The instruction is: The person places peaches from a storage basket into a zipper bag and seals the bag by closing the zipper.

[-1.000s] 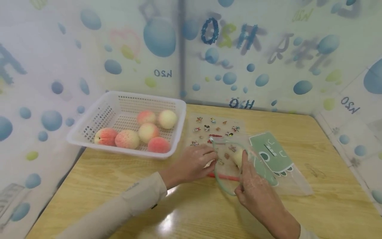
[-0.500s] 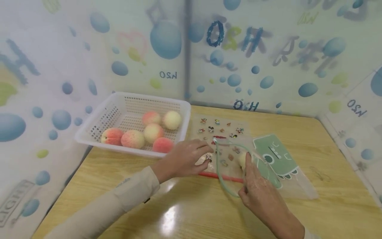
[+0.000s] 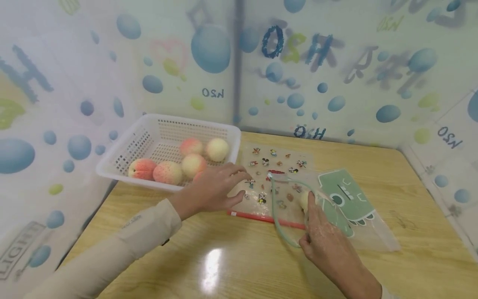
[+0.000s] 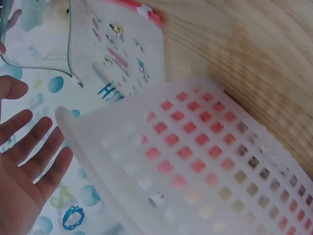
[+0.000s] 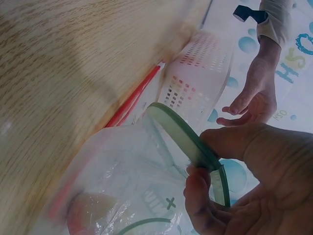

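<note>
My left hand (image 3: pixel 209 187) hangs with fingers spread by the right front corner of a white plastic basket (image 3: pixel 194 121) and holds nothing. Several peaches (image 3: pixel 168 172) lie in the basket, one of them partly hidden behind this hand. My right hand (image 3: pixel 328 241) pinches the green-edged rim (image 5: pixel 178 129) of a clear zip bag between thumb and fingers. A green dinosaur face is printed on this bag (image 3: pixel 341 193). Its mouth gapes towards the left. Inside the bag, near my right fingers, sits a pale peach (image 5: pixel 93 210).
Partly under the dinosaur bag lies a flat clear bag with cartoon prints (image 3: pixel 263 198) and a red zip edge (image 3: pixel 254 216). Both rest on a wooden table (image 3: pixel 239 261). Patterned walls (image 3: pixel 276 99) stand behind the table and at its sides.
My left hand has moved left, from the green rim of the bag to the basket's corner, and its fingers have spread. The right hand keeps its hold on the bag. The head view has shifted slightly.
</note>
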A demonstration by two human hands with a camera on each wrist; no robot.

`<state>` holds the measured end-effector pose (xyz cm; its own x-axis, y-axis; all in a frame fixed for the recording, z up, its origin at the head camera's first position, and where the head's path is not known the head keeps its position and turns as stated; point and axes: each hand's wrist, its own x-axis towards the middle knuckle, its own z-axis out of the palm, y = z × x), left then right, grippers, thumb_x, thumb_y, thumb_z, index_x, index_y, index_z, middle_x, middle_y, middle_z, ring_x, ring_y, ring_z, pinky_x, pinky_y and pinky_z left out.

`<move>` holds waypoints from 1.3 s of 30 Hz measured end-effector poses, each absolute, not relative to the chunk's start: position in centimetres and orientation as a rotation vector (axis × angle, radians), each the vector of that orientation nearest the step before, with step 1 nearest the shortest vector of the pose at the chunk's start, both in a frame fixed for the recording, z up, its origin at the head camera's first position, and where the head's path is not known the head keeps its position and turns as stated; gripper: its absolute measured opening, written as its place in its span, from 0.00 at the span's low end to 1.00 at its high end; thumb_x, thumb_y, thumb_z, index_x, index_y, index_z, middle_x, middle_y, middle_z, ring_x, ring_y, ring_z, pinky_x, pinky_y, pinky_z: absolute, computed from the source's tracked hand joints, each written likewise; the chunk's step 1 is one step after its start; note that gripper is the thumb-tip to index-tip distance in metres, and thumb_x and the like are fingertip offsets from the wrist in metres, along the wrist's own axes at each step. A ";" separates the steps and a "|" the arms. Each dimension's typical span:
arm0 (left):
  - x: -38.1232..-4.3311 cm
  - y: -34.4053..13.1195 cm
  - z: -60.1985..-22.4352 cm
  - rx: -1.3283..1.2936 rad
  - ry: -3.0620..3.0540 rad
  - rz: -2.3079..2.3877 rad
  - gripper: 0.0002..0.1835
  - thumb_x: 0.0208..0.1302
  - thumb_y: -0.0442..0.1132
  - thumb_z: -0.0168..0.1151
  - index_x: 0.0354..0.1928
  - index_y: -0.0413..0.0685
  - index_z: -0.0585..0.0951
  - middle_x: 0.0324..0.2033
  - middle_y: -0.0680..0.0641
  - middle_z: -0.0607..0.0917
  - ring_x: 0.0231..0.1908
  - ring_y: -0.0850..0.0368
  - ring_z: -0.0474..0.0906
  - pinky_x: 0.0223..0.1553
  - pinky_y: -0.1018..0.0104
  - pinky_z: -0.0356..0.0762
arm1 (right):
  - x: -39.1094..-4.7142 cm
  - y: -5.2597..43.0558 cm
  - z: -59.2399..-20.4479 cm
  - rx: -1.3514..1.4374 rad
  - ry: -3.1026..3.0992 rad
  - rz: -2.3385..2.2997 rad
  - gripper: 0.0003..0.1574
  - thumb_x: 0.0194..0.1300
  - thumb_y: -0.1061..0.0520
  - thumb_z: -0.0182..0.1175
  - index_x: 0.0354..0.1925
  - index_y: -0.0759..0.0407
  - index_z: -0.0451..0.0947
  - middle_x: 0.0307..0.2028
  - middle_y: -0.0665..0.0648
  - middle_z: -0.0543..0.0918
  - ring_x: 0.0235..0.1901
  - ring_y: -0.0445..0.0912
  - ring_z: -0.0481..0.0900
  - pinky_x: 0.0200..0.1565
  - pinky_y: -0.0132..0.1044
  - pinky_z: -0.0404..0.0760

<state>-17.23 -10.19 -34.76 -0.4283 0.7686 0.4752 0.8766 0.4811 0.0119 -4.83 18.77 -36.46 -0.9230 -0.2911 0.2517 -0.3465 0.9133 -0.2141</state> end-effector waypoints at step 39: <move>-22.1 -15.8 -34.2 -0.919 -3.118 -0.133 0.10 0.53 0.47 0.74 0.33 0.54 0.82 0.27 0.54 0.76 0.29 0.54 0.73 0.32 0.56 0.74 | -4.7 19.4 -36.8 0.469 -2.894 0.416 0.64 0.45 0.69 0.70 0.75 0.74 0.48 0.54 0.72 0.78 0.26 0.46 0.70 0.26 0.40 0.76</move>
